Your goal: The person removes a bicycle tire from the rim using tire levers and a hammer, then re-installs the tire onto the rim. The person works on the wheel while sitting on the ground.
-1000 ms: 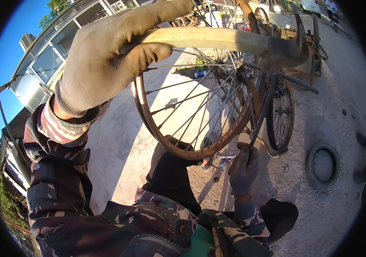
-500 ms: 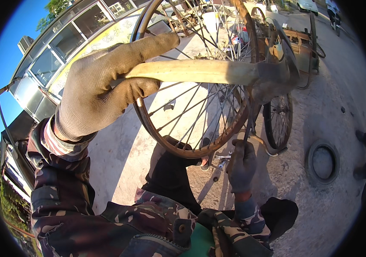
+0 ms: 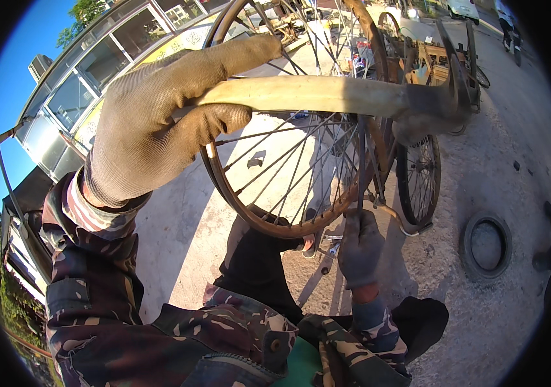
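Observation:
My gloved left hand [image 3: 140,132] is closed round the pale wooden handle of a hammer [image 3: 314,95], its index finger stretched along the top. The dark hammer head lies at the right, beyond the wheel. Below the handle stands a rusty spoked bicycle wheel [image 3: 295,230] without a tyre on the part of the rim I see. My gloved right hand [image 3: 360,251] grips a thin dark metal rod [image 3: 361,171] upright at the rim's lower right. The rod's upper end meets or passes behind the handle; which, I cannot tell.
A second wheel with a tyre [image 3: 419,184] stands behind at the right, near a curved metal bar [image 3: 404,224]. A loose tyre [image 3: 486,246] lies on the concrete. Wrenches [image 3: 334,247] lie by my foot. A rusty cart [image 3: 435,61] and a windowed building [image 3: 101,64] are farther back.
The hammer and my left hand have shifted right and slightly up. My right hand stays by the rim, and the rod shows more upright against the wheel.

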### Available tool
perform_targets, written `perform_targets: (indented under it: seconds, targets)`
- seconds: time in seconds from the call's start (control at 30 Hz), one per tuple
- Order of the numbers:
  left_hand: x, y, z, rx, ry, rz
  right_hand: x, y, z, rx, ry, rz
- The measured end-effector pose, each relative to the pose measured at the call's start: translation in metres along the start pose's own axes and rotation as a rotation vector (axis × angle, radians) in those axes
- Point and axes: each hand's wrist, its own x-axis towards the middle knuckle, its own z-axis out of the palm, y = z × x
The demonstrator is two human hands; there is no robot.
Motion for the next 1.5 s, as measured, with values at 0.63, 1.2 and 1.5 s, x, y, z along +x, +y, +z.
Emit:
perform_targets:
  seconds: [0.63, 1.2, 1.5]
  targets:
    - [0.084, 0.025, 0.01, 0.189, 0.204, 0.689, -0.003, -0.003, -0.028, -0.152, -0.009, 0.038]
    - [0.105, 0.029, -0.03, 0.194, 0.103, 0.742, -0.006, -0.012, -0.009, -0.116, -0.008, -0.055]
    - [0.065, 0.056, -0.061, 0.644, -0.113, 0.289, -0.022, -0.012, 0.032, -0.079, -0.085, -0.044]
